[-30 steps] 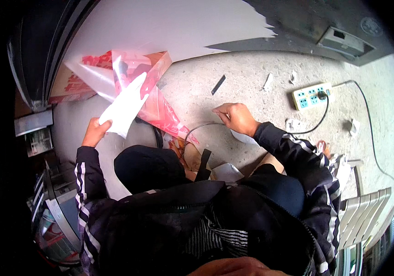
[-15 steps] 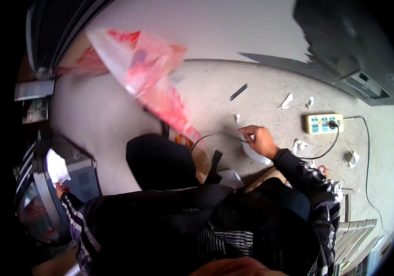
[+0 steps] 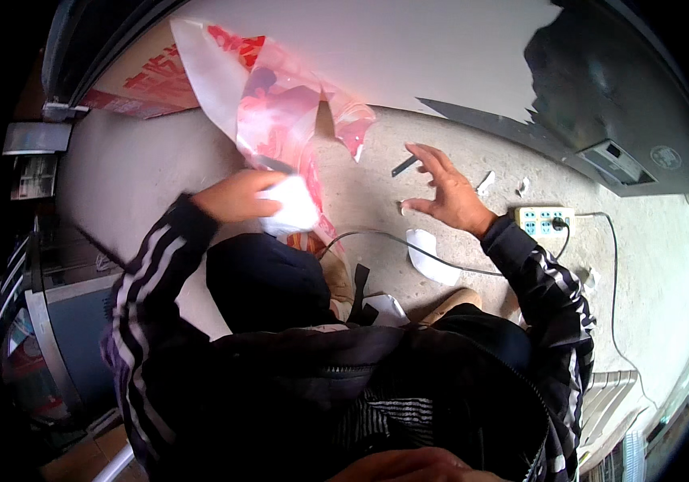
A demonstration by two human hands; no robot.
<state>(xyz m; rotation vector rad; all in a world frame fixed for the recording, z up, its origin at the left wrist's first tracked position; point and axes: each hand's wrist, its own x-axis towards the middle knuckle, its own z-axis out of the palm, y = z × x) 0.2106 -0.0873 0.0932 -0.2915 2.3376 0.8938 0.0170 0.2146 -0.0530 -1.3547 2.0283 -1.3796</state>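
While the left hand (image 3: 236,195) pinches a white sheet (image 3: 294,207) by the red film (image 3: 280,120), the right hand (image 3: 455,199) holds nothing, fingers spread wide; a white scrap (image 3: 437,271) lies on the floor (image 3: 372,189).

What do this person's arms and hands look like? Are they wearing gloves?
No gloves: the left hand and the right hand are both bare. The arms are covered by long, dark sleeves, the left sleeve and the right sleeve, which reach the wrists. Whitish stripes run lengthwise along each one.
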